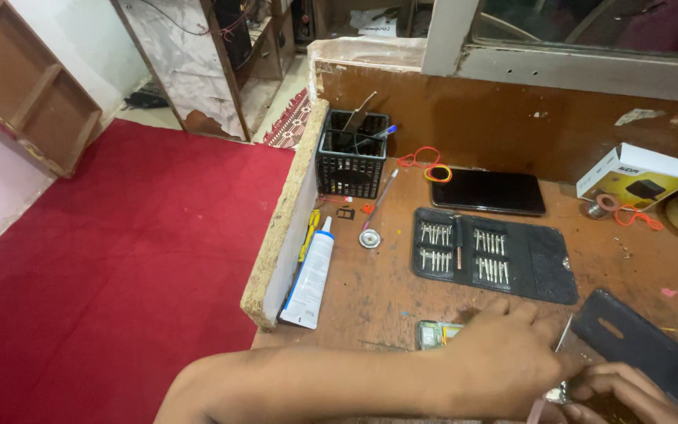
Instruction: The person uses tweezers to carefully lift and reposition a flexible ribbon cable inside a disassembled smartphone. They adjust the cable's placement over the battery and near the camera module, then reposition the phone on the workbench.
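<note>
Wooden bench (386,290): left hand (504,353) perhaps pinching blade (564,334).

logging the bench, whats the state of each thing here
bit case: open, lying flat, bits in rows
phone: face up, screen dark
glue tube: capped, lying against the board
black basket: upright, tools inside
small box: closed
left hand: fingers pressed down on a thin shiny part
right hand: fingers curled beside the dark cover

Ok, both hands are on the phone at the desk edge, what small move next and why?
Probably steady the phone with the left hand while the right hand keeps hold of the thin tool: both hands crowd the desk edge, beside the loose dark back cover.
</note>
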Motion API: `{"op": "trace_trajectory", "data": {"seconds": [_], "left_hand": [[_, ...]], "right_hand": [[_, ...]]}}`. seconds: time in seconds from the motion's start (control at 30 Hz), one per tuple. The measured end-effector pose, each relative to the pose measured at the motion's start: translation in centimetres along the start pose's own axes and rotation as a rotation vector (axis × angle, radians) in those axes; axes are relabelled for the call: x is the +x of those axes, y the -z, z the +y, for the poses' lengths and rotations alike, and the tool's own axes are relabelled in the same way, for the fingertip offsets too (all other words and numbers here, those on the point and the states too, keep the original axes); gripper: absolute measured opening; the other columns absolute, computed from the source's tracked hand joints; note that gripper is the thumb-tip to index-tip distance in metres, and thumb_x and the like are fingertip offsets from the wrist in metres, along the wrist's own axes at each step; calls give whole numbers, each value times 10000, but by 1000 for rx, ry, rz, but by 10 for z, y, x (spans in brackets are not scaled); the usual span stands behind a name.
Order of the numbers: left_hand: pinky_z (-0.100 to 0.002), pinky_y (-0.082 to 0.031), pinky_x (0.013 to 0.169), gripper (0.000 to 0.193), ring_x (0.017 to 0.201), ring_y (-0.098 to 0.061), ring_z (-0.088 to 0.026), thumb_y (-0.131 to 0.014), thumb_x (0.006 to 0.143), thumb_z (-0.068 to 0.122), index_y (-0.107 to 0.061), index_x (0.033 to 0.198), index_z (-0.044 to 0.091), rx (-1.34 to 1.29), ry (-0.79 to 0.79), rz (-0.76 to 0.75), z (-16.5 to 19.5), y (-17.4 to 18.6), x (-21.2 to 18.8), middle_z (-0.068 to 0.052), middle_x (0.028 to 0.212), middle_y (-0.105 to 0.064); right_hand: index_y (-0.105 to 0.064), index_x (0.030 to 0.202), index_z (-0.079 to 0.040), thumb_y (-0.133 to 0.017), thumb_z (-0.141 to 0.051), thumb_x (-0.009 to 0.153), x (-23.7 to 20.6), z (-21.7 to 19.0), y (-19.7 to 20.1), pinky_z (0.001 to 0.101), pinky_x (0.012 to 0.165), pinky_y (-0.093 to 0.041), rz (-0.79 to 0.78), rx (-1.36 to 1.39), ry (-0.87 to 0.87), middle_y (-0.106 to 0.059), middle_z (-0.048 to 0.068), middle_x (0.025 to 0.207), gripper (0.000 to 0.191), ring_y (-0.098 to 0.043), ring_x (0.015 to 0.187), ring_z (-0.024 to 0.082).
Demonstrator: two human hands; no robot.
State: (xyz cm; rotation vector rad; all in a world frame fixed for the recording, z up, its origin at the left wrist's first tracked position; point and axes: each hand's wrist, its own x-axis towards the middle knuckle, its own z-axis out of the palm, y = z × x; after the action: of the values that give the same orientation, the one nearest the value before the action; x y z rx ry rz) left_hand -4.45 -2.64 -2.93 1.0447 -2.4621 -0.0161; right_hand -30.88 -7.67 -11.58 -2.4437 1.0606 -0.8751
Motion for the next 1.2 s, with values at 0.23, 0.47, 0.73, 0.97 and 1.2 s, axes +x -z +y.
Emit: {"op": "trace_trajectory", "data": {"seconds": [0.23, 0.47, 0.73, 0.97, 1.2], "left_hand": [[-565, -457, 1026, 352, 1182, -641, -401, -608, 914, 288, -727, 1242, 243, -50, 36, -23, 0, -11, 6, -192, 1219, -680], [-571, -455, 1053, 431, 1249, -633, -402, -638, 832, 253, -720, 1255, 238, -104, 49, -81, -4, -6, 9, -180, 1270, -664], [-559, -461, 1054, 539, 1250, -620, -402, -717, 737, 240, -717, 1275, 212, -130, -20, -120, -11, 13, 5, -201, 1288, -650], [-503, -480, 1112, 449, 1270, -622, -369, -735, 774, 306, -743, 1209, 194, -159, -14, -61, -23, 20, -11, -168, 1315, -654], [-502, -475, 1023, 628, 1242, -602, -362, -810, 661, 464, -731, 1223, 195, -260, 48, -199, -25, 23, -3, -178, 1271, -637]], "right_hand": [[-772, 780, -203, -753, -261, 785, 3, 25, -15, 271, 926, -610, 68, -135, 39, -728, -47, 913, 61, -726, 944, 96], [-778, 640, -157, -760, -274, 722, 15, 20, -12, 292, 896, -587, 33, -233, -64, -765, -9, 818, 144, -786, 887, 128], [-820, 755, -245, -739, -356, 705, 10, 20, -4, 326, 917, -578, -44, -267, 106, -758, -64, 933, 146, -757, 941, 113], [-799, 770, -309, -710, -393, 825, 3, 12, -18, 277, 884, -595, 94, -281, 138, -764, -153, 907, 134, -725, 886, 35], [-771, 848, -321, -845, -575, 674, -10, 10, -15, 348, 993, -571, 8, -320, 21, -694, -110, 1012, 317, -722, 1050, 102]]}}
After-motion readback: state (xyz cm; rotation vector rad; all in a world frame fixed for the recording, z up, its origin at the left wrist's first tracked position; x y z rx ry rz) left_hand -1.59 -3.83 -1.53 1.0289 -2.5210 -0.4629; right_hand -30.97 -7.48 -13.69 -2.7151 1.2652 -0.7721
